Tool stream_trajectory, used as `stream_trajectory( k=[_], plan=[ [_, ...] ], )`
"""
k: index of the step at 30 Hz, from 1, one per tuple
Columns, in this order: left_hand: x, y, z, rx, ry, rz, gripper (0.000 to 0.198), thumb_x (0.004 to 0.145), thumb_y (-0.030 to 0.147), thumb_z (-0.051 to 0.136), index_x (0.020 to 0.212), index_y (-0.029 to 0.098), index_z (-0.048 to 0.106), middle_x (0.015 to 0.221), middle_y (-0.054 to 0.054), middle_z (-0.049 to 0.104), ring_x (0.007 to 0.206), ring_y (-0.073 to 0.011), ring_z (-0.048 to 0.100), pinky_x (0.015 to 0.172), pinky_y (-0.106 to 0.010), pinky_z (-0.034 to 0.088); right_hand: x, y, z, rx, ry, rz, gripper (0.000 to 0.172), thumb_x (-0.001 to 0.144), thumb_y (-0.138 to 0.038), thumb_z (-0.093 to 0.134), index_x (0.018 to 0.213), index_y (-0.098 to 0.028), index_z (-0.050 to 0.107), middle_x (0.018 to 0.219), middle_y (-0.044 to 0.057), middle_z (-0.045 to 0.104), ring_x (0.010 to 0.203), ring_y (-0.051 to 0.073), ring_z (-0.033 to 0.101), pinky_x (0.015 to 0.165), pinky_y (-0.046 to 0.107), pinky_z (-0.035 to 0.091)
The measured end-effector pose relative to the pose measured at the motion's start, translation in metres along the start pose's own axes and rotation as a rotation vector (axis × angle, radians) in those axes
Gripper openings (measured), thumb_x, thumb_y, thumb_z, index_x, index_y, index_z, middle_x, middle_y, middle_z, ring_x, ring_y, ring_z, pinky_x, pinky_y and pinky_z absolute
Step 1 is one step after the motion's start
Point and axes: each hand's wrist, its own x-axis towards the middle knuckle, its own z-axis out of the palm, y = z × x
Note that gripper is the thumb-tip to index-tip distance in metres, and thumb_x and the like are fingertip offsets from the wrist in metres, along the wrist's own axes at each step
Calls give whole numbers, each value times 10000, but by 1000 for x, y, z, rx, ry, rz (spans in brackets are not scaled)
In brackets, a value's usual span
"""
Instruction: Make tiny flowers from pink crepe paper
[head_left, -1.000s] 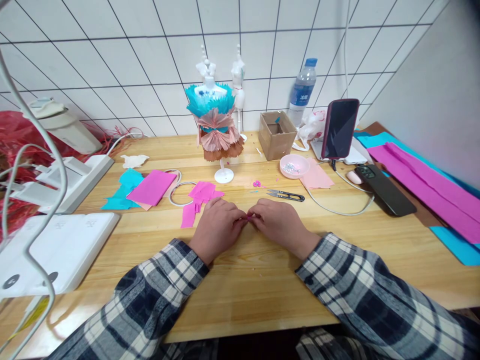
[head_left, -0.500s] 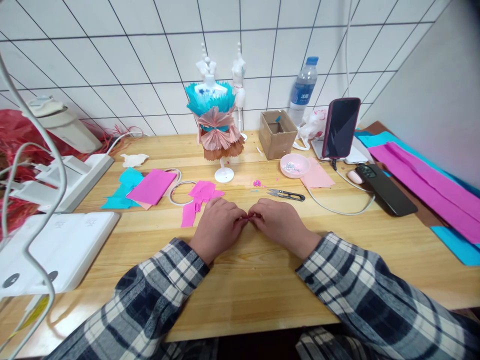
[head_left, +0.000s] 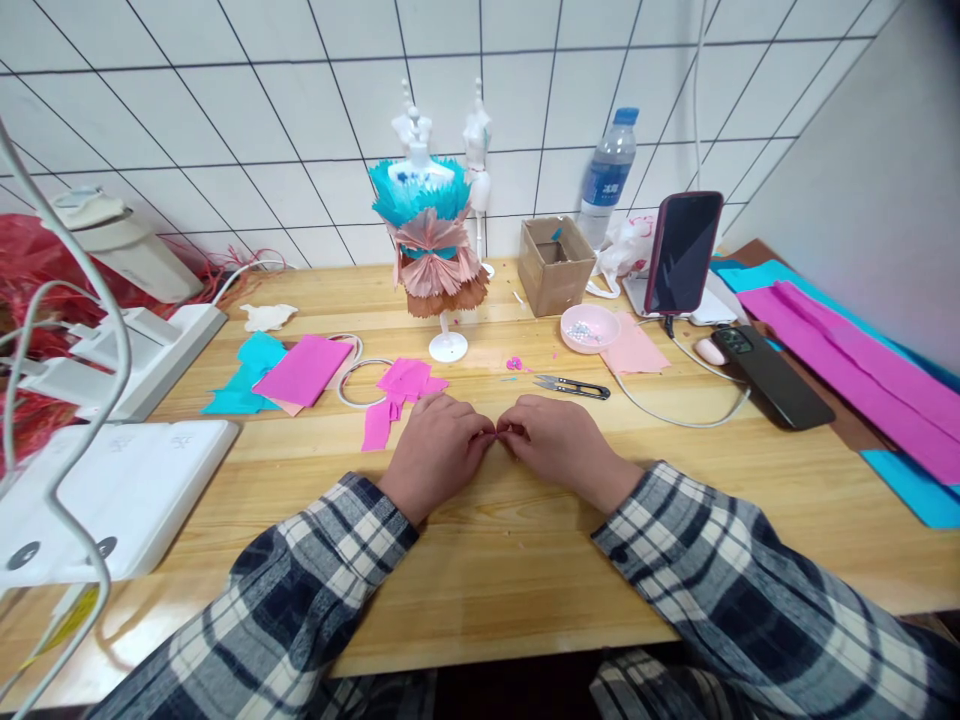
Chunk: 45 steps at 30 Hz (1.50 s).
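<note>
My left hand and my right hand meet fingertip to fingertip above the table. Between them they pinch a tiny piece of pink crepe paper, mostly hidden by the fingers. Left of my left hand lie several cut pink crepe paper pieces. Thread snips rest just beyond my right hand, and small pink paper bits lie past the fingertips. Farther back stands a small mannequin in a ruffled paper dress of turquoise, pale pink and brown.
At the back are a cardboard box, a pink dish of beads and a water bottle. Phones and long crepe sheets lie right. A power strip and a white device occupy the left.
Both hands keep their pinch in nearly the same spot. The whole view has shifted very slightly; nothing on the table has visibly moved.
</note>
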Motion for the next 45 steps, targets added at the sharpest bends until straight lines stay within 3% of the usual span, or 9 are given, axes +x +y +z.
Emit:
stream_trajectory(
  k=[10,15,20,25,33,36,38,41,45],
  plan=[
    [-1,-1,1,-17,-20,5,221,892,274,501,849,204,707,777,-50,674,801,-219,554,750,-378,385,0,-1,3,-22,23,-31,207,887,-267,483,860,-246,688,841,-2,654,775,144,597,595,266,318],
    [-3,1,-3,-3,30,-4,201,850,307,563,953,213,708,888,-71,642,878,-232,533,816,-406,388,-2,-4,2,-133,53,-58,248,913,-299,447,854,-213,672,840,16,642,716,144,585,548,282,277],
    [-5,4,-5,45,101,-9,165,852,288,563,880,250,720,927,-58,629,929,-240,502,927,-472,334,-4,-8,-1,-133,45,-69,258,926,-307,436,882,-205,669,869,27,643,754,147,588,551,280,267],
    [-5,5,-6,51,83,-18,189,863,272,542,841,259,729,899,-39,640,922,-234,501,986,-511,286,-5,-8,-2,-132,51,-78,247,922,-298,443,865,-219,671,847,18,636,726,141,576,540,287,249],
    [-6,8,-9,37,48,21,204,818,197,544,782,230,742,821,-55,642,869,-240,500,890,-479,356,-5,-11,1,-124,29,-120,238,914,-270,457,816,-211,665,811,15,639,712,137,575,551,277,276],
    [-7,3,-8,-10,64,4,196,823,213,555,756,208,739,816,-63,645,847,-235,516,812,-438,397,-3,3,-7,20,78,-95,167,885,-279,524,931,-233,678,867,2,661,773,128,595,619,249,352],
    [-8,-2,-6,-99,105,-41,178,819,225,576,738,199,733,822,-59,648,826,-219,534,784,-410,420,-1,22,-16,112,195,-28,225,871,-312,565,1063,-234,653,904,4,670,819,129,600,688,238,392],
    [-6,-9,-4,-284,189,-141,138,800,242,614,736,199,728,809,-48,650,814,-201,568,773,-375,450,1,52,-27,64,359,73,213,876,-333,558,1003,-212,681,908,33,672,802,153,594,677,261,404],
    [-2,-12,-4,-499,219,-266,122,792,253,627,754,188,723,801,-46,653,811,-186,605,772,-342,480,2,69,-29,-70,285,-48,175,863,-302,581,940,-229,720,899,50,672,889,207,571,755,308,406]
  ],
)
